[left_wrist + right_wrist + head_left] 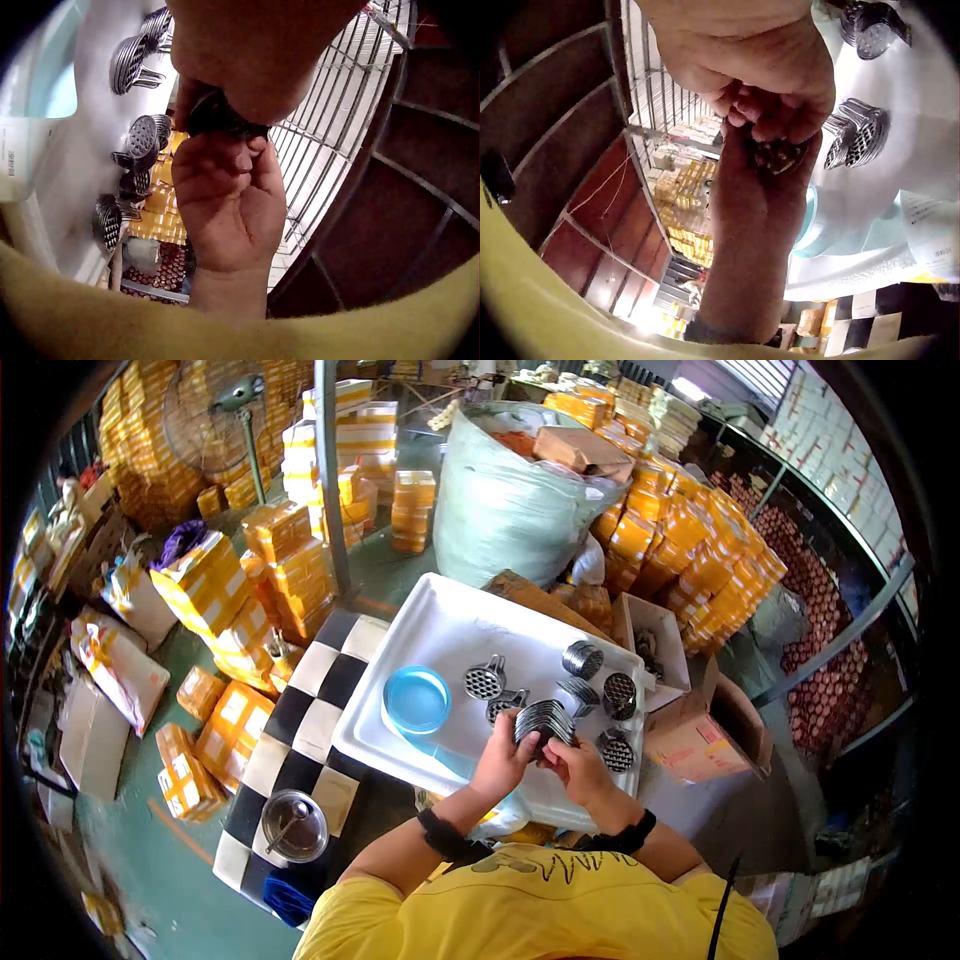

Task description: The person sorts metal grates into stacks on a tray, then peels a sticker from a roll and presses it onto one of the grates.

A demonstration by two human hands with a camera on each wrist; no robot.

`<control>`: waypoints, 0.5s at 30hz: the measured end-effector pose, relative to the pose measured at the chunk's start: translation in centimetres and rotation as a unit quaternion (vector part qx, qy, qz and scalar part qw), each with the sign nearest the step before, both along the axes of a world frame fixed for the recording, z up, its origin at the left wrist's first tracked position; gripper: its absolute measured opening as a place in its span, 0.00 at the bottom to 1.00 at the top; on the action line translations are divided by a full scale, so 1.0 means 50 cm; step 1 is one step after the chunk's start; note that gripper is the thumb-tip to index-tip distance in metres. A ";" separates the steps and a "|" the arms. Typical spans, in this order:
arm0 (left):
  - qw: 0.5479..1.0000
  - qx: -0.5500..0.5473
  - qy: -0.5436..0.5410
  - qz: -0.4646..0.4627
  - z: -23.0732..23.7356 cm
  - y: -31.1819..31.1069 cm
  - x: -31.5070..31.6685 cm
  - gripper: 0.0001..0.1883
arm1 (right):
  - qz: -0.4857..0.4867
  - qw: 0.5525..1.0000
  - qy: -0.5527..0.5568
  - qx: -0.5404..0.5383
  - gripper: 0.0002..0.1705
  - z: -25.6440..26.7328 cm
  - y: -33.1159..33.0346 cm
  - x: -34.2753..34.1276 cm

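Note:
Both hands hold a curved stack of thin metal pieces [545, 721] over the white tray [448, 622]. The left hand [500, 762] grips the stack's left side, and the right hand [582, 770] pinches its lower right end. In the right wrist view the right hand [757, 67] has its fingers bent against the stack, partly hiding it. Around them in the tray lie several stacks of perforated metal pieces [484, 678], [619, 696] and a round light-blue dish [417, 700].
Left of the tray is a checkered table [299, 728] with a metal bowl [294, 826]. An open cardboard box [700, 740] stands at the right. Beyond the tray are a large sack [510, 500] and stacked orange-taped boxes [700, 530].

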State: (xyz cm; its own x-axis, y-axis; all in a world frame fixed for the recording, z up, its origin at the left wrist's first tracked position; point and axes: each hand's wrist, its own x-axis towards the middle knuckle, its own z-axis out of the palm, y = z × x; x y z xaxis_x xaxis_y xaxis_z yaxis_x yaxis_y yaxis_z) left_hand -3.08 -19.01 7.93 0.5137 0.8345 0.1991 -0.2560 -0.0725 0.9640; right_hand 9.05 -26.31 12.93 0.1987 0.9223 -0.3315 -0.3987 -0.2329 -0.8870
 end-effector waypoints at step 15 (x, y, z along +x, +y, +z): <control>0.992 -0.043 -0.036 0.115 -0.051 0.019 -0.010 0.20 | -0.036 0.998 0.050 -0.025 0.11 -0.036 0.063 -0.051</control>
State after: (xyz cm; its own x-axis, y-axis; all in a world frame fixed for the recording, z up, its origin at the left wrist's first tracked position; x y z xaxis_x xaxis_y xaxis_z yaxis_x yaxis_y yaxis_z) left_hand -3.59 -18.05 5.39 0.2950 0.9435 0.1510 -0.3099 -0.0550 0.9492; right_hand 6.48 -23.15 11.15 0.2268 0.8887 -0.3985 -0.5019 -0.2439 -0.8298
